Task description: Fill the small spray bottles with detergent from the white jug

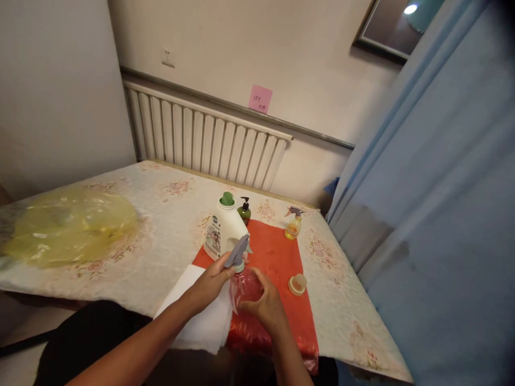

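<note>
A clear spray bottle (244,287) with a grey trigger head (238,252) stands over the red cloth (281,257). My left hand (211,281) grips the bottle's neck and trigger head. My right hand (265,306) wraps around the bottle's body from the right. Just behind the bottle stands a white detergent bottle (223,230) with a green cap. A folded white cloth (201,321) lies under my left forearm.
A small dark green pump bottle (244,210) and a small yellow spray bottle (293,224) stand at the far side of the red cloth. A beige cap (298,284) lies to the right. A yellow plastic bag (68,225) lies at the table's left. A blue curtain (434,203) hangs on the right.
</note>
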Motion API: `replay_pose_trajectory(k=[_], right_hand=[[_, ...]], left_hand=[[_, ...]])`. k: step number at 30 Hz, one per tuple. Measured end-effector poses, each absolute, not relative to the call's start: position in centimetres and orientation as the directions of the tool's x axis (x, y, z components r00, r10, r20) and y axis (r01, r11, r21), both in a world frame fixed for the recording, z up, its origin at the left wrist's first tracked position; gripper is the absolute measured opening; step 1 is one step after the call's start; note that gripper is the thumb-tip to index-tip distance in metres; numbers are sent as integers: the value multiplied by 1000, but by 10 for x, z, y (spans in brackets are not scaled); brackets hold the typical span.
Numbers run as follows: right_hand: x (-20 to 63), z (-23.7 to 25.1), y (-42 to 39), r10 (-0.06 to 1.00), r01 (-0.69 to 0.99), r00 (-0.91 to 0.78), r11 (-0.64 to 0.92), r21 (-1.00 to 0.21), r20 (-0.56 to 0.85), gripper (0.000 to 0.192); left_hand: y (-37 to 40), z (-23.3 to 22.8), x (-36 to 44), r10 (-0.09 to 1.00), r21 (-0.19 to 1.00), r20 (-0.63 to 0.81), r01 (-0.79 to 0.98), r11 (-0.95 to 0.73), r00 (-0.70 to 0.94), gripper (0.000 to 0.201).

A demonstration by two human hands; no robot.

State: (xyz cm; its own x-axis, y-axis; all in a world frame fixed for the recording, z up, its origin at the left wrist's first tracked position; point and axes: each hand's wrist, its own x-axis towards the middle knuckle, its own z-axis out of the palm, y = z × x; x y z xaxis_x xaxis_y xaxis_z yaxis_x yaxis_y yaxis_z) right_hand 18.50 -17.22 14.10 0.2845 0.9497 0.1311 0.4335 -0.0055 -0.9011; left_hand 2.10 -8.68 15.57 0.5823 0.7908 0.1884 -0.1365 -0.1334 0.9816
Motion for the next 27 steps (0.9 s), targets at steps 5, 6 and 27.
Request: replay_pose_trajectory(k=[5, 6, 27], right_hand=[[183, 141, -170, 957, 381, 270, -6, -924, 105, 76], [183, 141, -170, 958, 370, 270, -9, -929, 98, 76], [292, 69, -50, 821, 327, 537, 6, -945, 191, 78]], left_hand=[[-81, 148, 25, 798, 979, 190, -172, -110, 572, 43], [-79, 147, 26, 809, 977, 202, -170, -128, 552, 42], [-39, 46, 12, 893, 778, 319, 450, -438, 317, 38]])
